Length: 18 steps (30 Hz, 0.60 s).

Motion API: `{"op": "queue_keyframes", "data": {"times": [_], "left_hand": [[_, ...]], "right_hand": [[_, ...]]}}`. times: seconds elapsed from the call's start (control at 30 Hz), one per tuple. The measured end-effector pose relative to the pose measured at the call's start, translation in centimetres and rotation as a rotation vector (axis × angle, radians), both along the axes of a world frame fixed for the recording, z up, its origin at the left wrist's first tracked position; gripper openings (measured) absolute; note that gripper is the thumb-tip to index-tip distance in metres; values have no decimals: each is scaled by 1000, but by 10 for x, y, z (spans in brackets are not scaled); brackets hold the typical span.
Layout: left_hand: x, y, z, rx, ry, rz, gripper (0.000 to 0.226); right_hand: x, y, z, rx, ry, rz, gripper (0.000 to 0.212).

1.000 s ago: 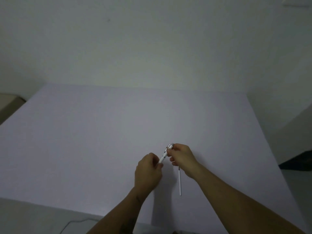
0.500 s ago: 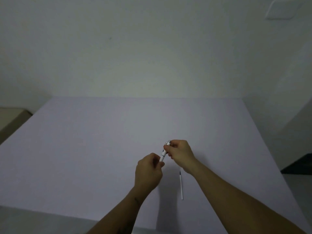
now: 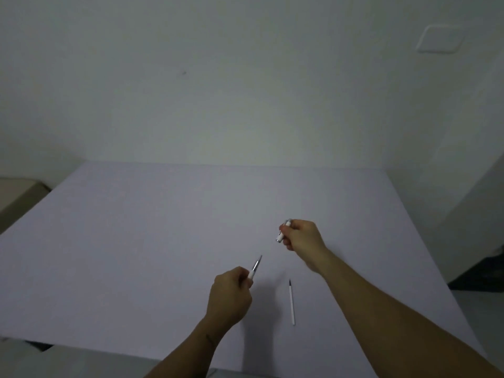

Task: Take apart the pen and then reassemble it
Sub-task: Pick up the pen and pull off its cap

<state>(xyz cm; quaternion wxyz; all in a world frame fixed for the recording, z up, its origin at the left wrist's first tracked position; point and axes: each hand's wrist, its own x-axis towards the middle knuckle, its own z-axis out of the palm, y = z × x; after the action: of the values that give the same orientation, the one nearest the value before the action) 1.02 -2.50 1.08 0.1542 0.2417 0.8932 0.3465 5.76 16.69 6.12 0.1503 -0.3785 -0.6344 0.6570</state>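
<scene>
I see a dim room: bare pale wall with a switch plate, lilac table, beige furniture at left

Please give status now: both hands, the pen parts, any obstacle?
Left hand shut on white front barrel with metal tip. Right hand shut on white rear barrel. Thin white refill lying on table. No obstacle.

Pen halves mostly hidden in hands, forearms cut off
</scene>
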Motion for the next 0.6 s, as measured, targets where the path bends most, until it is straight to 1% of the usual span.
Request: {"op": "queue_keyframes", "data": {"times": [0.07,0.13,0.27,0.37,0.47,0.6], "left_hand": [[0,-8,-2,28,-3,54,7],[-1,-9,0,54,-8,87,7],[-4,-3,2,112,-59,134,8],[-6,-1,-2,119,-80,155,8],[-8,-2,-8,109,-94,153,9],[-13,-5,-17,81,-107,138,8]], "right_hand": [[4,9,6,11,-17,46,16],[7,10,8,-1,-32,70,14],[7,-4,5,-24,-64,100,11],[9,-14,-3,-16,-117,143,11],[11,-20,-16,53,-189,203,11],[15,-26,-40,237,-328,298,11]]}}
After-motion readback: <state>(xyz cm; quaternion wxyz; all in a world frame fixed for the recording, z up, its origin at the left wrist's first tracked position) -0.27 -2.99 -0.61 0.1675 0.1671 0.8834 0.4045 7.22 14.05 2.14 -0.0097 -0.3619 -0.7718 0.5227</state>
